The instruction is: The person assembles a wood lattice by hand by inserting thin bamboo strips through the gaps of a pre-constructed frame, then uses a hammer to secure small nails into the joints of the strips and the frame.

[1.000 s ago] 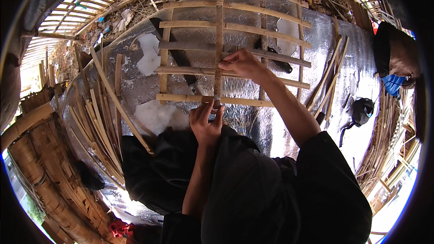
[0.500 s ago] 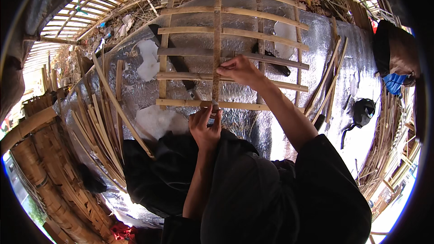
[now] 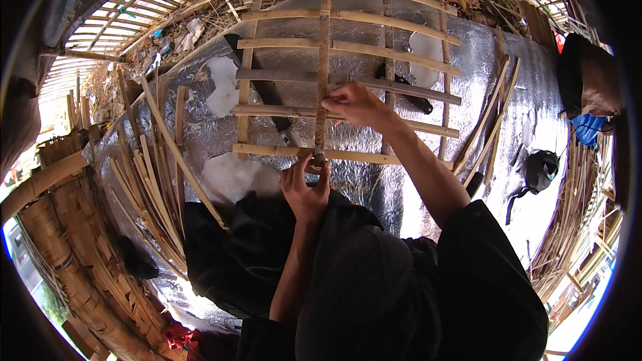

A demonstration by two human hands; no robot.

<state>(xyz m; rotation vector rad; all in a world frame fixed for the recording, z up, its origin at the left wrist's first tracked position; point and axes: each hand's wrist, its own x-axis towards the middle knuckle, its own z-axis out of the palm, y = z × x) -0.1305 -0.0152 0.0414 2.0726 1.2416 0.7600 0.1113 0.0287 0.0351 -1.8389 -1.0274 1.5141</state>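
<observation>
A silver foil sheet (image 3: 535, 87) spreads beneath a bamboo lattice (image 3: 394, 55) directly ahead of the person, with loose bamboo strips (image 3: 150, 190) bunched on its left. The right hand (image 3: 354, 103) pinches the lattice's central strip (image 3: 324, 60), thumb against fingers; the left hand (image 3: 305, 194), thumb and fingers slightly parted, brackets its near end, firmness of grip unclear. A black bag-like bundle (image 3: 540, 170), contents hidden, lies rightward.

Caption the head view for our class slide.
Right hand pinches a lattice's middle strip, left hand at its near end.
</observation>
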